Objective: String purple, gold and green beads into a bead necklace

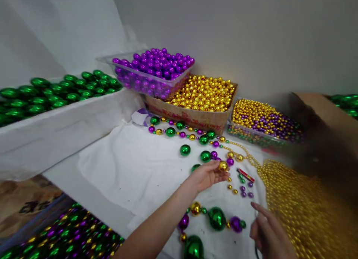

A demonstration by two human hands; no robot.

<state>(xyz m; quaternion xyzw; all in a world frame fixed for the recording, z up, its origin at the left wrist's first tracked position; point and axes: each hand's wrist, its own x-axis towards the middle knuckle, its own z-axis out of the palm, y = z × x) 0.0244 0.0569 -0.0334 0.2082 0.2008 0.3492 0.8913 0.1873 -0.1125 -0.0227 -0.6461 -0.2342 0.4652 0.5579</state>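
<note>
My left hand [210, 177] reaches over the white cloth, its thumb and fingers closed on a shiny gold bead [223, 166]. At the lower right is my right hand [268, 231], the index finger stretched forward and the other fingers curled. A thin dark line runs by those fingers; what they hold cannot be made out. Between the hands lie a strung row with a large green bead [217, 218] and a purple bead [235, 224]. Loose small purple beads [243, 192], small gold beads [229, 186] and a small red tool [246, 175] lie nearby.
A beaded strand [170, 131] stretches across the white cloth [112, 162]. Behind it stand a clear tub of purple beads [153, 80], a cardboard box of gold beads [184, 115] and a mixed-bead tray [251, 134]. Green beads [56, 91] fill the left; gold bead chains [296, 199] heap right.
</note>
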